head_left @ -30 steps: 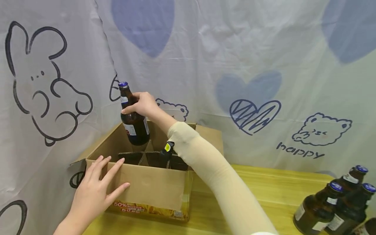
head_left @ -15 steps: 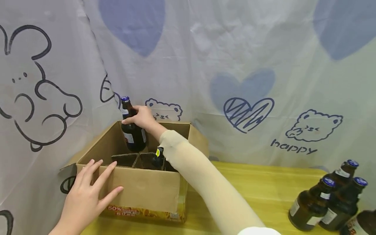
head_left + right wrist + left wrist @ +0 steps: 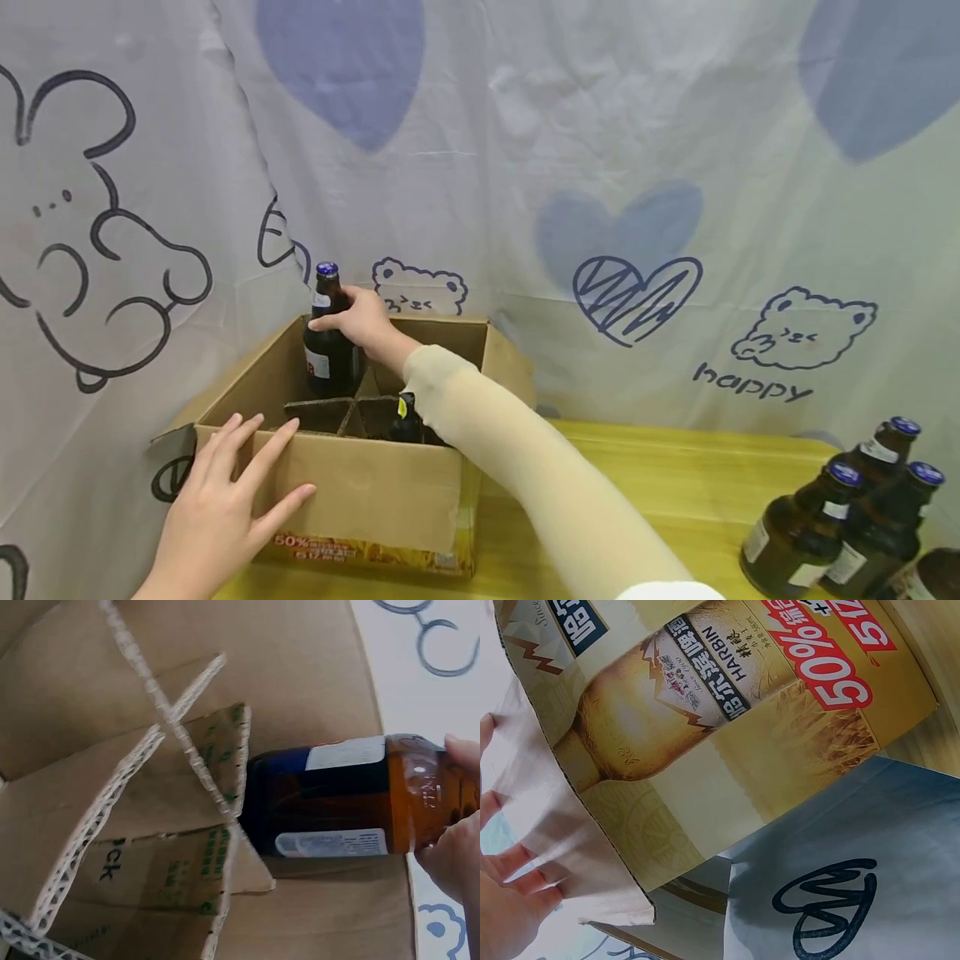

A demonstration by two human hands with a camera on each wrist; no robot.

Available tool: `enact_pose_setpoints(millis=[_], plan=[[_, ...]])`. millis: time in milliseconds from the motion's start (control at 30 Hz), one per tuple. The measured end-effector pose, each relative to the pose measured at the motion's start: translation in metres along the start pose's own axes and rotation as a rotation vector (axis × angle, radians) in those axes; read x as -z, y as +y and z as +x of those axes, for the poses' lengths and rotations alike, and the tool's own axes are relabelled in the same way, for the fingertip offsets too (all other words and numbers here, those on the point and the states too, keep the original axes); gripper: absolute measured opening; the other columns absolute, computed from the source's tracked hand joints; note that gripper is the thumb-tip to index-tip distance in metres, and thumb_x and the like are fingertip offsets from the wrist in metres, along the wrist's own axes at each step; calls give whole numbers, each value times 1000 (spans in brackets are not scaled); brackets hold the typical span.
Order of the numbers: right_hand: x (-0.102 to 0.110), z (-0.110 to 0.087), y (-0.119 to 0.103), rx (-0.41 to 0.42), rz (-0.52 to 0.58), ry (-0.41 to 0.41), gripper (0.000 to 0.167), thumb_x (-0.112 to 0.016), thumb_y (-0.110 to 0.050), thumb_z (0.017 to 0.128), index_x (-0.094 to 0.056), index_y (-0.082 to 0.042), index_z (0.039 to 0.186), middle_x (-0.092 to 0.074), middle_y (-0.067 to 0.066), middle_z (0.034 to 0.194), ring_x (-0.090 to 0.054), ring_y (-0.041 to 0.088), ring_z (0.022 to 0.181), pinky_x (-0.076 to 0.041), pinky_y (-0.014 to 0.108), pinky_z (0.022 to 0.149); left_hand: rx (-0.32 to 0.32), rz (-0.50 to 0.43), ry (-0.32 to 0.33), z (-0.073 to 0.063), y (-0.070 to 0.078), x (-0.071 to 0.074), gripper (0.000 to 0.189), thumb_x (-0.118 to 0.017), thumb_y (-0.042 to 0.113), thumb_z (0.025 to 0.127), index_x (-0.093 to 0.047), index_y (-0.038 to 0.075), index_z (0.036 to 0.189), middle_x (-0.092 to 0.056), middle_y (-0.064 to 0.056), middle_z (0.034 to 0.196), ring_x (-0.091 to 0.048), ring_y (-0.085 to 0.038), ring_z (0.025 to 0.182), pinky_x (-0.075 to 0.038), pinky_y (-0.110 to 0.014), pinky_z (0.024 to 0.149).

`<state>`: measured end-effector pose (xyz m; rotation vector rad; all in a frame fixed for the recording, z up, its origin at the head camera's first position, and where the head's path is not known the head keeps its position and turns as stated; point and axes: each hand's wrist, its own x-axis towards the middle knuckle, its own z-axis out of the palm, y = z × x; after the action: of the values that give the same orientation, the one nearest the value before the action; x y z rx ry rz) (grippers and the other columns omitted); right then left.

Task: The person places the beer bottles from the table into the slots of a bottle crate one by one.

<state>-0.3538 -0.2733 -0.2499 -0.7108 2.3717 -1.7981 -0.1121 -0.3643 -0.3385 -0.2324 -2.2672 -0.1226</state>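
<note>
My right hand [image 3: 363, 323] grips a brown glass beer bottle [image 3: 330, 358] by its neck and shoulder; it has a blue cap and white labels. The bottle stands nearly upright at the back left of an open cardboard box [image 3: 367, 483], its base partly down among the cardboard dividers [image 3: 318, 414]. The right wrist view shows the base of this bottle [image 3: 322, 802] right at the divider edges. With fingers spread, my left hand [image 3: 225, 508] rests on the box's front flap. Another dark bottle [image 3: 407, 425], with yellow on its neck, sits in a front compartment, partly hidden by the flap.
Several brown bottles [image 3: 795, 533] with blue caps stand close together on the yellow wood-grain table [image 3: 645, 483] at the right, one cut off by the frame. A white curtain [image 3: 510, 167] with drawings hangs behind and to the left of the box.
My right hand has lowered the bottle from above the box down into its back left. The left hand stays at the front flap. The view has shifted slightly.
</note>
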Motion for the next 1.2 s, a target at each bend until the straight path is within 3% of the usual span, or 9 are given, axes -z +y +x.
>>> enact_pose_setpoints(millis=[233,300,500,667,767,867,1033,1200], plan=[[-2,-5,6,96,-426,-103,48,-88,-26,71,-68,-9,112,-71,4,109,-62,14,94,-53,22,81,8,4,-8,0,-1,-1,76,-37,77,88,-56,23,138,-52,-24,135,-43,-46,132,-22,-41,124],[-3,-6,7,112,-499,-126,49,-88,-29,71,-68,-9,111,-71,3,109,-61,13,94,-52,21,82,12,1,-4,0,-1,-1,76,-37,77,88,-56,23,138,-52,-24,135,-42,-46,132,-21,-40,124],[-2,-7,16,159,-571,-187,38,-86,-30,73,-70,-10,102,-72,2,102,-62,13,91,-50,19,80,-14,-11,38,1,2,-5,74,-40,75,89,-58,21,136,-53,-25,133,-43,-47,130,-17,-36,125],[-7,-9,18,171,-594,-238,36,-83,-32,77,-70,-9,102,-74,2,98,-61,11,85,-48,16,74,1,-8,41,-1,0,-4,75,-39,76,89,-58,22,137,-52,-25,134,-43,-48,130,-15,-35,126],[-8,-10,16,147,-627,-235,33,-81,-34,79,-70,-9,98,-72,0,95,-59,10,81,-46,15,71,-10,-11,53,-1,0,-3,74,-40,75,89,-59,21,136,-53,-26,133,-44,-49,129,-15,-34,126],[-8,-10,15,134,-687,-227,28,-81,-34,80,-70,-10,88,-68,-3,82,-52,9,73,-42,15,64,-16,-11,54,0,0,-3,74,-40,75,89,-58,22,137,-53,-26,133,-44,-49,129,-15,-33,126],[-9,-10,16,201,-803,-267,26,-83,-34,76,-68,-13,75,-57,-9,66,-44,6,63,-37,13,54,-36,-21,106,1,0,-5,73,-42,74,89,-60,21,135,-55,-26,130,-45,-48,127,-16,-32,125],[-5,-11,13,243,-851,-254,20,-83,-30,76,-69,-15,73,-59,-10,65,-47,4,58,-42,14,54,-50,-28,138,1,0,-6,72,-43,73,89,-60,21,134,-55,-26,129,-45,-47,127,-19,-35,125]])
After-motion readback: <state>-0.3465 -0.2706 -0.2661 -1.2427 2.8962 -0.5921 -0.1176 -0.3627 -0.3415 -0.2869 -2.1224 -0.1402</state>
